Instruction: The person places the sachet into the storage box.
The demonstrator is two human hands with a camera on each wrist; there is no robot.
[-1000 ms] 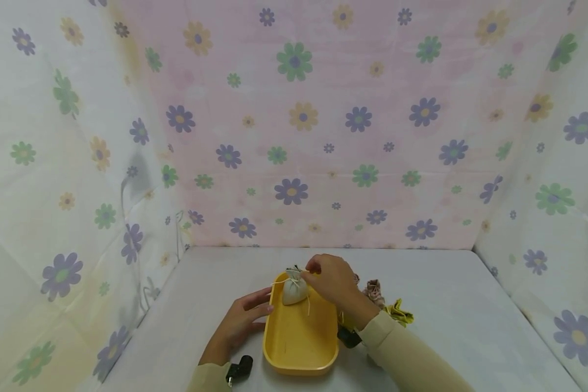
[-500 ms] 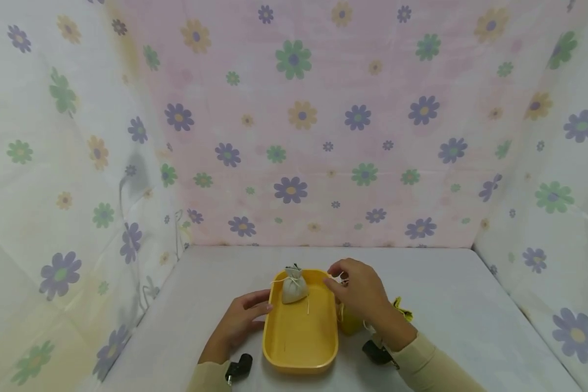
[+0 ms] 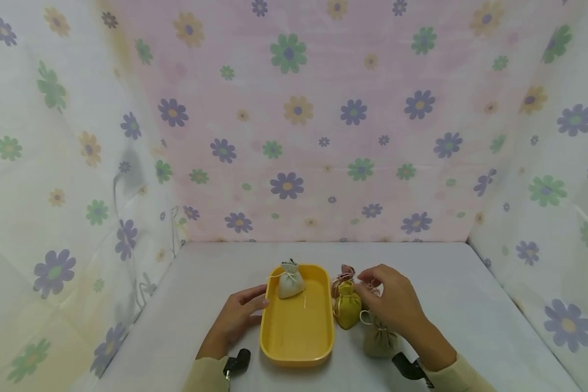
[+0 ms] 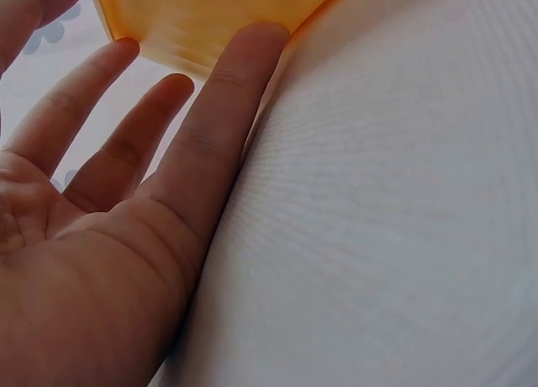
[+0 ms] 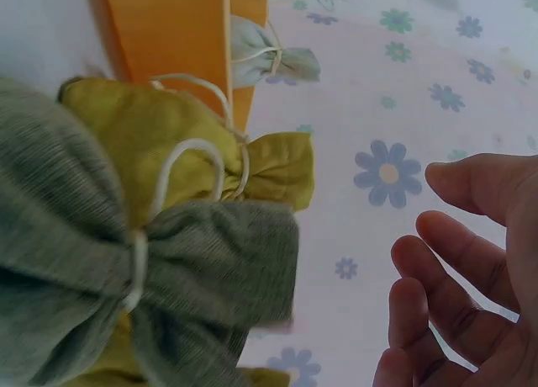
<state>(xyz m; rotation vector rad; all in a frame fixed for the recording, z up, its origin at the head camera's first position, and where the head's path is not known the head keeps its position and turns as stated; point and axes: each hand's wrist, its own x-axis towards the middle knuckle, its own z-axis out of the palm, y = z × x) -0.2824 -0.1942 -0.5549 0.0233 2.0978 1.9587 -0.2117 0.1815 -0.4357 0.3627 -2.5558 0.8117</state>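
A pale grey drawstring pouch (image 3: 291, 284) stands in the far left part of the yellow tray (image 3: 296, 340). My left hand (image 3: 236, 316) rests against the tray's left side with extended fingers, seen close in the left wrist view. Right of the tray, my right hand (image 3: 396, 299) hovers over a group of pouches. In the right wrist view its fingers (image 5: 454, 303) are loosely bent, with nothing between them. Below and beside it are a mustard-yellow pouch (image 3: 348, 311) and a grey-green pouch (image 3: 379, 342). A brownish-pink pouch (image 3: 344, 272) stands behind, and another pinkish one is mostly hidden by the hand.
The white tabletop (image 3: 215, 267) ends at a flower-printed cloth backdrop (image 3: 299, 136), with cloth walls on both sides. Black devices (image 3: 237, 361) are strapped at the wrists.
My right hand has left the pale grey pouch in the tray and moved right, over the other pouches. The left hand stays at the tray. The head view has shifted slightly.
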